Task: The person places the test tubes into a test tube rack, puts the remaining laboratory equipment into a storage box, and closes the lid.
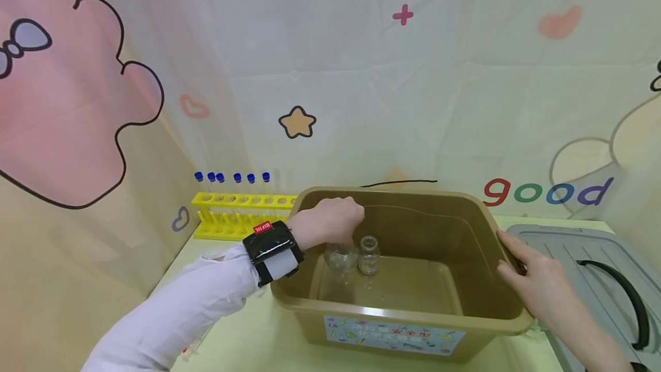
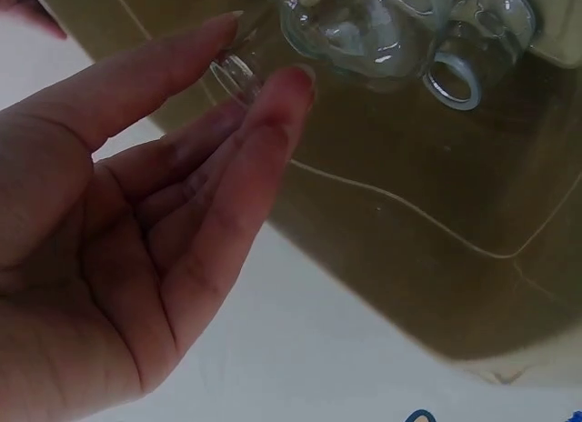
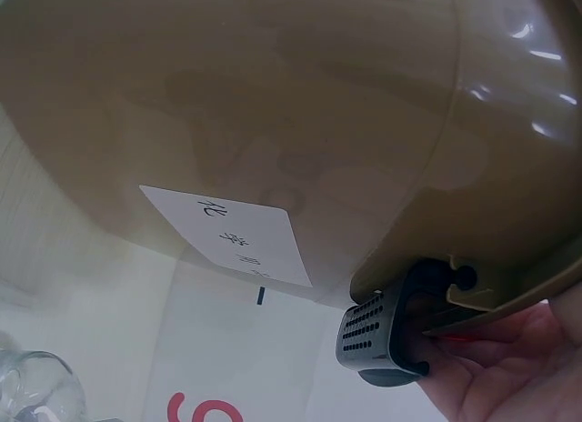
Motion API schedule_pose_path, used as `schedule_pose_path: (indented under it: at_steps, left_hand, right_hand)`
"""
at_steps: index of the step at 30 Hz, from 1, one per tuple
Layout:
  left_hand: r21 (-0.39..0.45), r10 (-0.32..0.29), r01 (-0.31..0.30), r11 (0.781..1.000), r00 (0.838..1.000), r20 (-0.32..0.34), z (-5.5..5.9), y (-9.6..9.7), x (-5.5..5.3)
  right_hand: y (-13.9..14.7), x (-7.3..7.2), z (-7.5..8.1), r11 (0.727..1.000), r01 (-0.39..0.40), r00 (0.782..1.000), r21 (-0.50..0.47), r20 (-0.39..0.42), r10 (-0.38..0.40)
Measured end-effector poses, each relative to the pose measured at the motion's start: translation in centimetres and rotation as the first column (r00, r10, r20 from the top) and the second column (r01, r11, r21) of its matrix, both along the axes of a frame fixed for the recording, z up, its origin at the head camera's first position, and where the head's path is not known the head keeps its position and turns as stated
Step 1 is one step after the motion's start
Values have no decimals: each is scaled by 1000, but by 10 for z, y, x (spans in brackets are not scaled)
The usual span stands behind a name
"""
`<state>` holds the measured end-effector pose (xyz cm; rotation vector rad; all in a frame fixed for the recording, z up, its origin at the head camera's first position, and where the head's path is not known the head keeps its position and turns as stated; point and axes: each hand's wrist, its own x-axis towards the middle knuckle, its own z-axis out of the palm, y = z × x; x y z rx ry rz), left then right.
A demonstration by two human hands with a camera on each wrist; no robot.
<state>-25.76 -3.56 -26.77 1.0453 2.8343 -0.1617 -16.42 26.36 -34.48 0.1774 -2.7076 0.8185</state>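
Observation:
My left hand (image 1: 330,220) reaches down inside the brown plastic bin (image 1: 413,312). Its thumb and fingers pinch the neck of a clear, round-bodied glass flask (image 1: 341,260); the left wrist view shows the fingertips on either side of the neck. Beside the flask stands a small clear glass bottle (image 1: 369,255), its mouth uncovered. At the bin's right end, my right hand (image 1: 539,277) grips the rim, thumb on the inner side. The right wrist view has its fingers under the rim, next to a black clip handle (image 3: 371,336).
Behind the bin's left end is a yellow test tube rack (image 1: 242,202) with several blue-capped tubes. A grey lid (image 1: 568,240) with a black handle lies at the right. A patterned cloth hangs behind the table. Clear glassware (image 3: 41,390) stands outside the bin.

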Motion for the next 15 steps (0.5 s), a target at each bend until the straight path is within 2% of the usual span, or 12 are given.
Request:
schedule_pose_path:
  at_steps: [4,9,15]
  left_hand:
    - [-62,22,-22,998,1000,8,-8,9,-2]
    - [-133,57,-49,990,997,59,-18,17,-3]
    - [-188,57,-50,981,998,36,-31,23,-7]
  right_hand:
    - [0,0,0,1000,0,1000,1,1,0]
    - [0,1,0,1000,9,1000,2,23,-9]
    - [-1,1,1,1000,13,1000,-2,24,-13]
